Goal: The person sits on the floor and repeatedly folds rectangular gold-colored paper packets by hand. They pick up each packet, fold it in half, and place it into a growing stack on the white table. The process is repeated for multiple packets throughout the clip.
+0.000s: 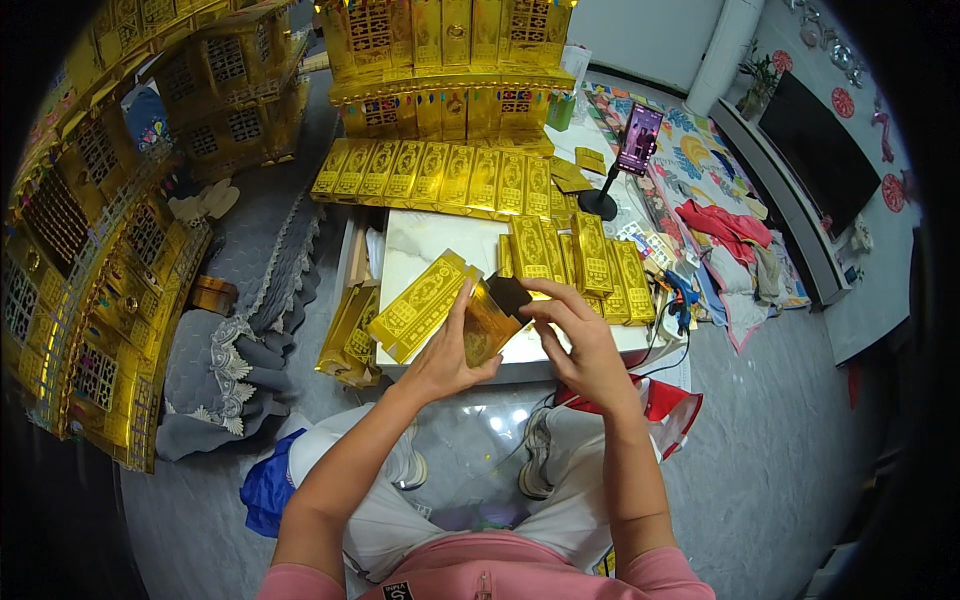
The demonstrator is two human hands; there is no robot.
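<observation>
My left hand (441, 361) grips a gold-printed cardboard box (486, 330) from its left side, thumb up and fingers underneath. The box is tilted, and its dark inner flaps (511, 294) face my right hand (583, 349). Fingers of that hand are on the flaps at the box's right end. Just left of the box lies a gold cardboard piece (420, 304) with cut tabs, flat on the white table (409, 229). Finished-looking gold boxes (531, 247) stand and lie close together beyond my right hand.
A row of gold boxes (431, 176) crosses the table below a large gold paper house model (450, 45). A phone (640, 139) stands on a black stand (598, 204). A blue glue gun (681, 296) with a cable lies at the right edge. More gold models (97, 300) rise at left.
</observation>
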